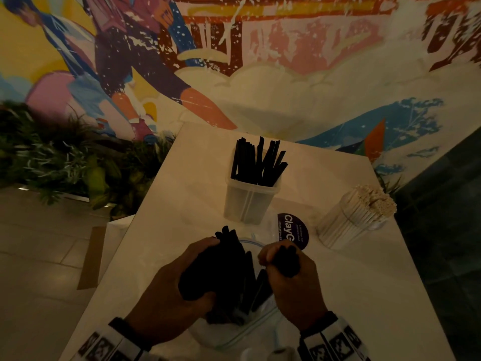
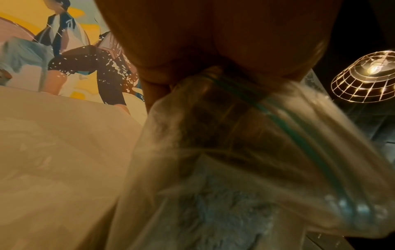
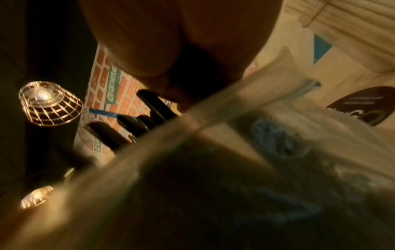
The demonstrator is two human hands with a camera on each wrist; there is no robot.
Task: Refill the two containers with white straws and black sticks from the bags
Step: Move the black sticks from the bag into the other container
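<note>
Near the front of the white table (image 1: 161,230), my left hand (image 1: 171,285) grips a clear zip bag (image 1: 234,332) round its thick bundle of black sticks (image 1: 221,267). The left wrist view shows the bag's plastic (image 2: 224,135) bunched under my fingers. My right hand (image 1: 291,277) holds a small bunch of black sticks (image 1: 287,259) just above the bag's mouth; their ends (image 3: 153,106) poke past my fingers. Behind stands a clear container (image 1: 250,204) partly filled with black sticks (image 1: 257,162). At the right, a second container (image 1: 348,222) is packed with white straws (image 1: 374,199).
A round purple sticker (image 1: 292,230) lies on the table between the containers. Green plants (image 1: 65,157) line the table's left side below a painted wall. Tiled floor (image 1: 39,256) lies left, dark floor right. Wire lamps (image 2: 367,76) hang overhead.
</note>
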